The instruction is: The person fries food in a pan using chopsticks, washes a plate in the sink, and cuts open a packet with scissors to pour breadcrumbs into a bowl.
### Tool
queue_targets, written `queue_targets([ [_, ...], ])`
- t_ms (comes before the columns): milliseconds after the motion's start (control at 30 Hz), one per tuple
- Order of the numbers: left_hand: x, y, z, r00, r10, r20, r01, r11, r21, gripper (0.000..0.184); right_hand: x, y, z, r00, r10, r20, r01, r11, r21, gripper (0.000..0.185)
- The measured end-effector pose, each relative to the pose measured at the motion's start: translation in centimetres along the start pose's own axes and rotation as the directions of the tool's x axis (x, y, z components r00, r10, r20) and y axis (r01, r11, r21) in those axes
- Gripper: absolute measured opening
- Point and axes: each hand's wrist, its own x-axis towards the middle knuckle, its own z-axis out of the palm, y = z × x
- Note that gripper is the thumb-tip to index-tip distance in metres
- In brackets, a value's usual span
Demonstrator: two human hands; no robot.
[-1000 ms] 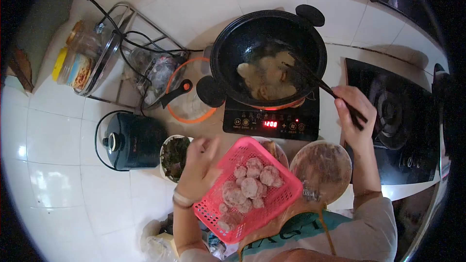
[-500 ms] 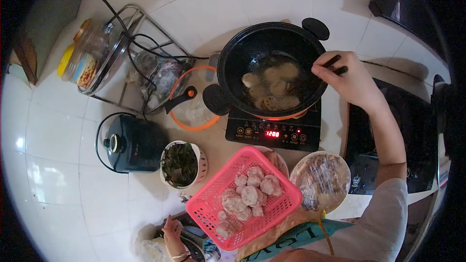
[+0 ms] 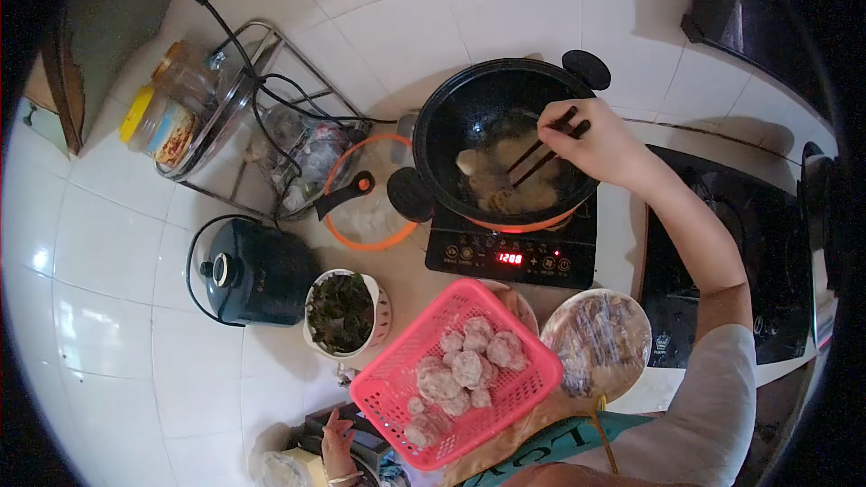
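My right hand (image 3: pixel 586 144) is closed round dark chopsticks (image 3: pixel 534 168), whose tips reach down among pale pieces (image 3: pixel 523 194) in the black wok (image 3: pixel 442 99). The wok stands on an induction cooker (image 3: pixel 451 255) whose display is lit red. Low on the left, my left hand (image 3: pixel 337 442) hangs beside the pink basket (image 3: pixel 370 388), apart from it, with its fingers spread and nothing in them. Several coated, clumpy pieces (image 3: pixel 469 370) lie in the basket.
A white pot of dark leaves (image 3: pixel 339 313), a green-black cooker (image 3: pixel 257 271) and a glass lid with an orange rim (image 3: pixel 383 239) are on the left. A plastic-wrapped plate (image 3: pixel 597 343) and a black stove (image 3: pixel 731 261) stand right. Jars (image 3: pixel 167 131) sit on a rack.
My right hand has moved left over the wok, and the chopsticks now reach into it. My left hand has dropped from beside the basket's upper left to its lower left. The view has shifted slightly.
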Motion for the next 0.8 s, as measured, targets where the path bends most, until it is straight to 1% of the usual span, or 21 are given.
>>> queue_targets([
  [33,0.0,0.0,0.1,1.0,-0.01,0.002,0.01,0.999,-0.042,0.068,0.1,0.2,-0.4,1.0,0.029,-0.004,-0.029,1.0,-0.006,0.013],
  [67,0.2,-0.3,-0.3,1.0,-0.027,0.009,0.027,0.999,-0.03,0.068,0.1,0.1,-0.8,0.998,0.058,-0.008,-0.058,0.998,-0.012,0.014],
  [100,0.4,-0.7,-0.7,0.999,-0.044,0.017,0.044,0.999,-0.018,0.069,0.0,-0.6,-1.5,0.998,0.063,-0.033,-0.067,0.986,-0.151,0.016],
  [133,0.5,-1.0,-0.9,0.998,-0.063,0.025,0.063,0.998,-0.007,0.069,0.0,-1.0,-1.9,0.997,0.063,-0.043,-0.07,0.98,-0.184,0.016],
  [200,0.7,-1.2,-0.7,0.999,-0.045,-0.001,0.045,0.999,-0.021,0.069,-0.3,-1.8,-2.5,0.996,0.063,-0.069,-0.078,0.966,-0.247,0.017],
  [300,0.3,0.1,0.5,0.999,-0.044,-0.003,0.044,0.999,-0.017,0.067,-0.7,-3.5,-3.1,0.997,0.054,-0.052,-0.066,0.963,-0.26,0.02],
  [400,0.7,-0.5,0.2,0.999,-0.049,0.016,0.05,0.999,-0.015,0.064,-0.7,-3.0,-3.0,0.995,0.094,0.028,-0.095,0.995,0.035,0.023],
  [433,1.0,-1.0,-0.1,0.999,-0.049,0.023,0.05,0.999,-0.018,0.062,-0.6,-3.2,-2.9,0.987,0.138,0.082,-0.149,0.978,0.144,0.023],
  [500,1.2,-1.6,-0.4,0.998,-0.054,0.034,0.053,0.999,0.009,0.061,-0.2,-3.8,-2.6,0.958,0.203,0.203,-0.264,0.9,0.348,0.024],
  [600,1.2,-1.6,-0.5,0.997,-0.07,0.038,0.069,0.997,0.025,0.059,0.3,-1.9,-1.4,0.942,0.186,0.278,-0.259,0.931,0.255,0.022],
  [633,1.2,-1.6,-0.5,0.996,-0.077,0.037,0.076,0.997,0.026,0.059,0.4,-1.4,-0.9,0.948,0.204,0.246,-0.274,0.916,0.295,0.021],
  [733,1.2,-1.9,-0.4,0.998,-0.069,-0.01,0.069,0.997,0.02,0.059,0.6,-1.4,-1.3,0.964,0.197,0.177,-0.213,0.974,0.076,0.021],
  [800,0.8,-1.0,0.1,0.997,-0.078,0.009,0.078,0.997,-0.001,0.06,0.6,-1.1,-1.7,0.991,0.105,0.088,-0.102,0.994,-0.04,0.022],
])
